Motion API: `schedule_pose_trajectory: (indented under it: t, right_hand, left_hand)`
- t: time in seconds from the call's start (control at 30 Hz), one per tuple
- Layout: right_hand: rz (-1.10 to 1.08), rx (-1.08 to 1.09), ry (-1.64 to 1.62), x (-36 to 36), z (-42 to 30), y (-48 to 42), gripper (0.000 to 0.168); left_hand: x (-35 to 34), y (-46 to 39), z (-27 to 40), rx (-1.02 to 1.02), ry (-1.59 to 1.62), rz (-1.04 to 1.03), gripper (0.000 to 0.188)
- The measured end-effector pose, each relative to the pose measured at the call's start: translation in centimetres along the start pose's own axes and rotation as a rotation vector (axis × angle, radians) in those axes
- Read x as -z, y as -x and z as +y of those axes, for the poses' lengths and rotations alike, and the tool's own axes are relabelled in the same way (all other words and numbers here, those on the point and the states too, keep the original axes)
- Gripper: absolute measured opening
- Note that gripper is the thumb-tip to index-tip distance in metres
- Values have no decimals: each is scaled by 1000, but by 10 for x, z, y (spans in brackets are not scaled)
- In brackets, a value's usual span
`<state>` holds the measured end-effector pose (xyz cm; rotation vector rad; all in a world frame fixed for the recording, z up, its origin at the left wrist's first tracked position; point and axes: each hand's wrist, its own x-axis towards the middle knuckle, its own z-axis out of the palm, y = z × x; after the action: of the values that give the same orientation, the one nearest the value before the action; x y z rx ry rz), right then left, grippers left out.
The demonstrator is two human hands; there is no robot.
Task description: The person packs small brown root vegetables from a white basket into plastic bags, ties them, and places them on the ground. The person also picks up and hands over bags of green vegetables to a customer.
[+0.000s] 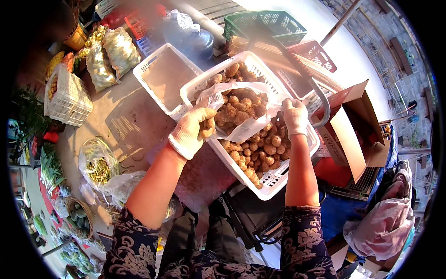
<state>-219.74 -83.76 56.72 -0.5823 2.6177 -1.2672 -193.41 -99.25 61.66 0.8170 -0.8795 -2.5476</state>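
Both my hands wear pale knitted gloves. My left hand (pixel 193 132) grips the left edge of a clear plastic bag (pixel 246 129), and my right hand (pixel 294 117) pinches its opposite edge. Between them the bag's mouth is spread wide, with knobbly brown tubers (pixel 240 111) inside. Beneath it stands a white plastic crate (pixel 266 193) with slotted walls. More loose tubers (pixel 259 150), which look like small taro corms, fill the crate's near part and show again beyond the bag. The bag hides the middle of the crate.
Left of the crate is another white crate (pixel 167 110). A metal handle (pixel 322 101) and an open cardboard box (pixel 345 139) stand to the right. Water jugs (pixel 197 42) and a green crate (pixel 266 26) lie beyond. An open bag of beans (pixel 98 170) rests on the ground at left.
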Motion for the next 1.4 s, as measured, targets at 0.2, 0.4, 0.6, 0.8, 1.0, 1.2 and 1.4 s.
schedule_pose_trajectory:
  t: [0.2, 0.4, 0.6, 0.8, 1.0, 1.2, 1.4]
  right_hand:
    - [-395, -173, -1404, 33, -68, 47, 22]
    - [-343, 339, -1033, 82, -178, 146, 22]
    - [-660, 217, -1344, 130, -225, 235, 31]
    - [-612, -281, -823, 40, -187, 319, 29]
    - [-718, -524, -515, -88, -19, 357, 27]
    - [-758, -319, 3, -82, -21, 322, 40]
    - [-754, -2, 36, -19, 3, 265, 33]
  left_hand:
    - [20, 14, 61, -11, -303, 28, 16]
    - [8, 106, 117, -272, -103, -99, 26]
    - [27, 220, 143, -233, 191, -403, 55]
    - [127, 277, 81, -22, 137, 247, 37]
    - [221, 289, -51, 425, 340, 528, 24]
    - [170, 282, -90, 292, 364, 392, 35]
    - [105, 264, -97, 245, 435, 343, 43]
